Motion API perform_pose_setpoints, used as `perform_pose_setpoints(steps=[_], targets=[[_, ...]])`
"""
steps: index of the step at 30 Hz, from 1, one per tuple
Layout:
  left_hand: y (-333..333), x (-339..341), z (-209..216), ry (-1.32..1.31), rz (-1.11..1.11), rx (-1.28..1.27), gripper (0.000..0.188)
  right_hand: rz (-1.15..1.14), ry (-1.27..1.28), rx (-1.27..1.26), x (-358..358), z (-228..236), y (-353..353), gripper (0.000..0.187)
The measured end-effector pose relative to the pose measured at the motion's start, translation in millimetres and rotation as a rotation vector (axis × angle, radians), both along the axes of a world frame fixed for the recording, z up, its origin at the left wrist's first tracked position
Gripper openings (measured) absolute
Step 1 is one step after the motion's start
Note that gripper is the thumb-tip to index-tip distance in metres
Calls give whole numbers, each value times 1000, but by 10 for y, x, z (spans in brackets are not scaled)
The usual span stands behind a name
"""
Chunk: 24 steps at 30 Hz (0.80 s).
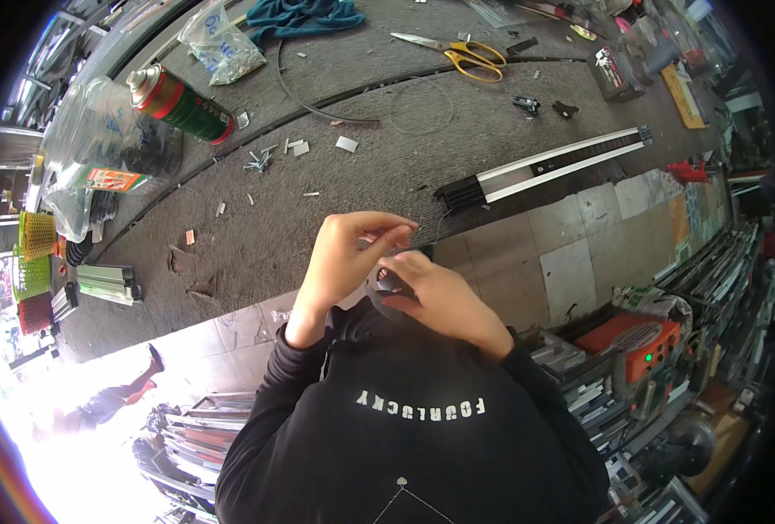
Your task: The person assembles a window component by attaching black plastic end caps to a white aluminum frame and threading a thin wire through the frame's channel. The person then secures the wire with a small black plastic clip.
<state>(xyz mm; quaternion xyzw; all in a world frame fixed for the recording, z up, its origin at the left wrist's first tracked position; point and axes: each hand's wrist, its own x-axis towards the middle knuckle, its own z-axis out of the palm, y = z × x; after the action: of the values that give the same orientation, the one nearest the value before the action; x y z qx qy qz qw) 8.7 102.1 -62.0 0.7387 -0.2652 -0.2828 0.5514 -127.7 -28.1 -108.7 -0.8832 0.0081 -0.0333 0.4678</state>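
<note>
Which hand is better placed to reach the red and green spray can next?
Probably the left hand: the spray can is left of both hands, and the right hand is farther from it.

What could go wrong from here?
Drop: the left hand and right hand work by the near edge of the bench, so anything slipping from the fingers could land on the tiled floor. What they hold is too hidden to name.

Knock-off: the silver-railed piece lies along that edge; a bump might tip it over.
</note>
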Motion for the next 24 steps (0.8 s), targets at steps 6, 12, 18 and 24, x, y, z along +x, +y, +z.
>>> perform_pose_setpoints(steps=[6,12,18,24], targets=[[-208,-10,-101,-255,-66,140,15,105,321,335,-117,408,-687,30],[-378,1,-91,-320,-29,117,14,-143,179,398,-132,574,-884,20],[-398,19,-31,-374,-89,174,14,-215,-130,186,37,565,-769,14],[-546,-40,-224,-9,-18,56,21,-441,-175,201,105,593,-933,13]])
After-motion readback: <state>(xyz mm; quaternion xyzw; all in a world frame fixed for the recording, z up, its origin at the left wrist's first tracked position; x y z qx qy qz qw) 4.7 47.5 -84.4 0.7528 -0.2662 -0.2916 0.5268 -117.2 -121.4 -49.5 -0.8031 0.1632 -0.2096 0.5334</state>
